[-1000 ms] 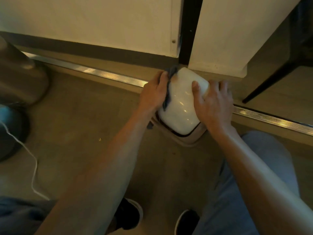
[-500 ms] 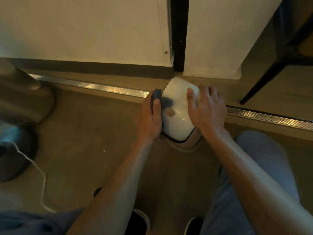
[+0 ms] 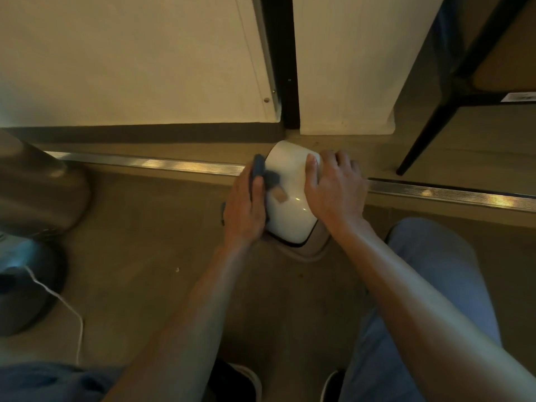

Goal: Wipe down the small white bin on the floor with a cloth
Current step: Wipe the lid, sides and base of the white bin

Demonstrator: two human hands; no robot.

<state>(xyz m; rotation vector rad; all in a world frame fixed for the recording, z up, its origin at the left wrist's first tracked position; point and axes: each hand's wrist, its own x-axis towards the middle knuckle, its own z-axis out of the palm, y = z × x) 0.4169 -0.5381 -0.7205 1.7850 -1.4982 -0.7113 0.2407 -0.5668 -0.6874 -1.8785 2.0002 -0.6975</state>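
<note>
The small white bin (image 3: 290, 198), on the floor (image 3: 145, 242) beside the metal door track (image 3: 145, 163), is being wiped on its left flank. The blue cloth (image 3: 259, 169) has been drawn back from the far corner toward the near rim, so that side is judged nearly done. The cloth is clasped against the bin by the left hand (image 3: 245, 211), fingers pressed together, and the right edge is gripped by the right hand (image 3: 333, 190), fingers slightly spread.

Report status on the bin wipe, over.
Left hand holds blue cloth against the white bin, left side. Right hand grips its right edge. Nothing blocking; wall panel close behind.
</note>
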